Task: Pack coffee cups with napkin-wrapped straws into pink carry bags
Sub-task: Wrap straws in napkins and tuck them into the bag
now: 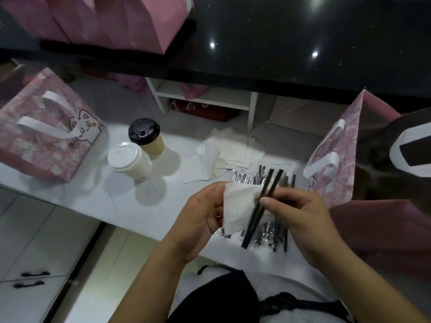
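My left hand (200, 217) holds a white napkin (240, 206) above the white counter. My right hand (300, 213) pinches two black straws (258, 210) that lie slanted across the napkin. Beneath both hands lies a pile of wrapped black straws (268, 234). Two lidded coffee cups stand to the left: one with a white lid (128, 159) and one with a black lid (145, 135). A pink carry bag with a cat print (42, 141) lies at the far left. Another pink bag (342, 155) stands open at the right.
A stack of loose white napkins (233, 148) lies behind the straw pile. More pink bags (112, 19) stand on the dark raised counter (291, 43) at the back. A white shelf (210, 99) sits under it. White drawers (35, 264) are at the lower left.
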The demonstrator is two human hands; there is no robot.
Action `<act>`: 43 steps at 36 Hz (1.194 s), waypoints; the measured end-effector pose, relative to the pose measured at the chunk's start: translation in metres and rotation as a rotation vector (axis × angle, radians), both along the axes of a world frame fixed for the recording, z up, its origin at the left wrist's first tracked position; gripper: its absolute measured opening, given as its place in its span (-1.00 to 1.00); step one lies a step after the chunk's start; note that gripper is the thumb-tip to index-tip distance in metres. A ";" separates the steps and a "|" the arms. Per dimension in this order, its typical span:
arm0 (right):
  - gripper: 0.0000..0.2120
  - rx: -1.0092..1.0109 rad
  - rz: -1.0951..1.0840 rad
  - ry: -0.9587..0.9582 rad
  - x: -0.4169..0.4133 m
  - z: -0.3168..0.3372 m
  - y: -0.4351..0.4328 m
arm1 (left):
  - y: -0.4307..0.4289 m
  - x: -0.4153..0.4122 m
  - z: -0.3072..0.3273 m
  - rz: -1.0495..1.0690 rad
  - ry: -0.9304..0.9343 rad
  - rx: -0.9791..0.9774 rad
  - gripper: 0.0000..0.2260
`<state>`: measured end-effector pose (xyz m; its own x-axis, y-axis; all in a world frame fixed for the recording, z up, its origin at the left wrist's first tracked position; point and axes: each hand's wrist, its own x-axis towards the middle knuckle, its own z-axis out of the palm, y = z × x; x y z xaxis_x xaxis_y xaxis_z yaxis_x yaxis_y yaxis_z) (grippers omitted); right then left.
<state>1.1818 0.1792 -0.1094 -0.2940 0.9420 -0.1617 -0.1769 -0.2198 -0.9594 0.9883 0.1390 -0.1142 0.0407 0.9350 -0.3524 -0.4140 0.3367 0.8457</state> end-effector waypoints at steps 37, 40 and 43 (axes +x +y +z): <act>-0.69 -0.284 0.465 -0.076 -0.018 -0.021 -0.065 | -0.132 0.008 0.012 0.028 0.490 -0.150 -0.67; -0.85 -0.264 0.450 -0.145 -0.050 -0.020 -0.075 | -0.144 -0.017 0.006 0.084 0.550 -0.131 -0.65; -0.85 -0.314 0.512 -0.181 -0.085 -0.020 -0.083 | -0.158 -0.053 0.002 0.083 0.554 -0.114 -0.64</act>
